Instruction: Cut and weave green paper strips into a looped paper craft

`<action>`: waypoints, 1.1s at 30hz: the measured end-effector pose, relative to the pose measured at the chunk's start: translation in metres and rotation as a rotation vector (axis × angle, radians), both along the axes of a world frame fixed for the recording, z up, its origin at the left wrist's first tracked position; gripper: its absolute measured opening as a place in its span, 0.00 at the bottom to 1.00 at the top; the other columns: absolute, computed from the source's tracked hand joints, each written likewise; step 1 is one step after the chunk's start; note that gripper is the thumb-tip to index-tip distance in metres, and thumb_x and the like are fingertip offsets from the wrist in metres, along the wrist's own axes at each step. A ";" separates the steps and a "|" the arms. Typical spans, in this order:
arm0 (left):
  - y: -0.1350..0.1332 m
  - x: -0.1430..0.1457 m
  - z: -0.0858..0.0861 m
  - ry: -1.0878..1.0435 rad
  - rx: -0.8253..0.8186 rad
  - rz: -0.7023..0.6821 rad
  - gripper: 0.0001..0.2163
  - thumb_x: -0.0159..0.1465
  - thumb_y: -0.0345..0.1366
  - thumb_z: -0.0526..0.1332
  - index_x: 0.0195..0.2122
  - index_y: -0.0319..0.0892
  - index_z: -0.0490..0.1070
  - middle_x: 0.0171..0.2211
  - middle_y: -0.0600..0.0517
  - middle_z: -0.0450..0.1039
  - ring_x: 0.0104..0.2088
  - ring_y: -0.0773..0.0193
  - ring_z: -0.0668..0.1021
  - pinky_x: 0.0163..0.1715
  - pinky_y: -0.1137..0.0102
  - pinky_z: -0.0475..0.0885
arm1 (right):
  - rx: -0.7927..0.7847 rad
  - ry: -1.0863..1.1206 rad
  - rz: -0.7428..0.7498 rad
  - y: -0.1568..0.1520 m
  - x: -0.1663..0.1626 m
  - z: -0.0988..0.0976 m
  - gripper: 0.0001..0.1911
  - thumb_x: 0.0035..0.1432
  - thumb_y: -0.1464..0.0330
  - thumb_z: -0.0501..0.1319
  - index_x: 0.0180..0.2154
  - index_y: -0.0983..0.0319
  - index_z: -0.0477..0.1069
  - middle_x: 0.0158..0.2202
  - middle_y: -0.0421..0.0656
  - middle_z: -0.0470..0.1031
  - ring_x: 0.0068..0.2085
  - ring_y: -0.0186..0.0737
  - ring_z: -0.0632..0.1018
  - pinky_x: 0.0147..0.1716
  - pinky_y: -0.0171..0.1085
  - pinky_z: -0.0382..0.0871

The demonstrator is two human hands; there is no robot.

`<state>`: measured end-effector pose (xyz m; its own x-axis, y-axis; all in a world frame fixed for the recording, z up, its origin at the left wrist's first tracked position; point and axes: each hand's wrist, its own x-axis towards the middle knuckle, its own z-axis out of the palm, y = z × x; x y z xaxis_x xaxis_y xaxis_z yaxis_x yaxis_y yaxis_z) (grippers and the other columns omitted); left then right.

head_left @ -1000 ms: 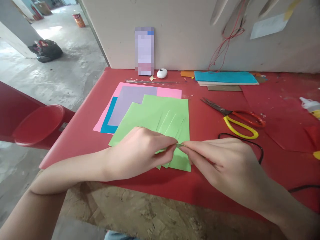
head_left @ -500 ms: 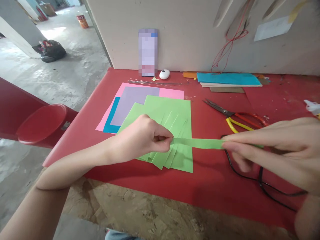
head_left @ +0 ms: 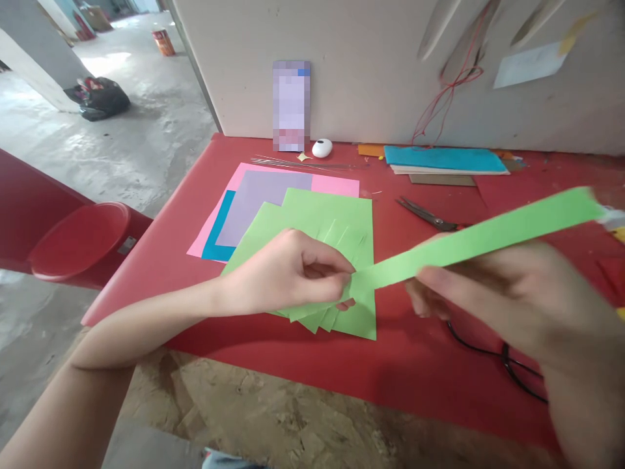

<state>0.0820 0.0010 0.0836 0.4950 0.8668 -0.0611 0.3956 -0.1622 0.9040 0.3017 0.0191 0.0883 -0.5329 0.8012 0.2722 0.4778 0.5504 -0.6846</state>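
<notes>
My left hand point(head_left: 288, 273) pinches one end of a long green paper strip point(head_left: 488, 236) above the green sheets point(head_left: 322, 221), which are slit into strips at their near edge. My right hand point(head_left: 508, 293) is closed on the strip further along, and the strip's free end rises to the right past it. The right hand is blurred by motion. The green sheets lie on a red table point(head_left: 303, 365), on top of purple, blue and pink sheets point(head_left: 254, 195).
Scissors with red and yellow handles point(head_left: 430, 217) lie right of the sheets. A black cable point(head_left: 508, 355) loops near the right hand. A blue paper stack point(head_left: 444, 158), thin wires point(head_left: 297, 161) and a white object point(head_left: 321, 148) lie by the wall. A red stool point(head_left: 78, 238) stands to the left.
The strip was drawn out between the two hands, the right hand sliding right along it. Now the right hand has come back towards the left and the strip's free end has swung up.
</notes>
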 end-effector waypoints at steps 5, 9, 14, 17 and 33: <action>-0.002 0.003 -0.003 -0.032 0.063 0.000 0.09 0.58 0.28 0.54 0.31 0.36 0.75 0.22 0.55 0.74 0.18 0.76 0.66 0.17 0.80 0.61 | -0.007 -0.023 0.021 -0.014 -0.026 -0.013 0.18 0.59 0.70 0.54 0.17 0.62 0.63 0.14 0.36 0.65 0.17 0.29 0.66 0.14 0.29 0.59; -0.001 0.003 -0.006 0.002 0.071 -0.028 0.10 0.57 0.26 0.53 0.26 0.36 0.74 0.18 0.57 0.69 0.17 0.77 0.61 0.16 0.79 0.57 | 0.177 -0.076 -0.010 -0.019 -0.030 -0.023 0.17 0.56 0.72 0.56 0.16 0.61 0.58 0.12 0.34 0.57 0.15 0.27 0.61 0.14 0.30 0.54; -0.001 0.004 -0.009 -0.002 0.115 -0.016 0.11 0.57 0.26 0.53 0.24 0.37 0.74 0.16 0.57 0.66 0.16 0.77 0.60 0.15 0.80 0.56 | 0.204 -0.142 0.033 -0.021 -0.031 -0.023 0.16 0.58 0.71 0.53 0.19 0.61 0.56 0.13 0.33 0.53 0.15 0.27 0.59 0.15 0.30 0.54; -0.003 0.005 -0.012 0.010 0.143 -0.016 0.08 0.57 0.26 0.53 0.28 0.36 0.73 0.18 0.56 0.70 0.17 0.76 0.64 0.16 0.80 0.61 | 0.123 -0.156 0.065 -0.020 -0.029 -0.022 0.15 0.59 0.70 0.52 0.19 0.61 0.61 0.13 0.33 0.56 0.16 0.27 0.60 0.16 0.31 0.54; -0.006 -0.001 -0.004 0.082 0.637 -0.007 0.06 0.59 0.26 0.57 0.33 0.39 0.72 0.28 0.55 0.76 0.25 0.74 0.75 0.26 0.80 0.71 | 0.274 0.074 0.131 -0.008 -0.025 -0.019 0.11 0.55 0.77 0.56 0.24 0.58 0.68 0.18 0.35 0.69 0.18 0.30 0.67 0.18 0.31 0.61</action>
<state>0.0809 -0.0053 0.0791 0.5162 0.7422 0.4273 0.4563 -0.6606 0.5962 0.2770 0.0110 0.0694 -0.5975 0.6185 0.5103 0.3447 0.7727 -0.5330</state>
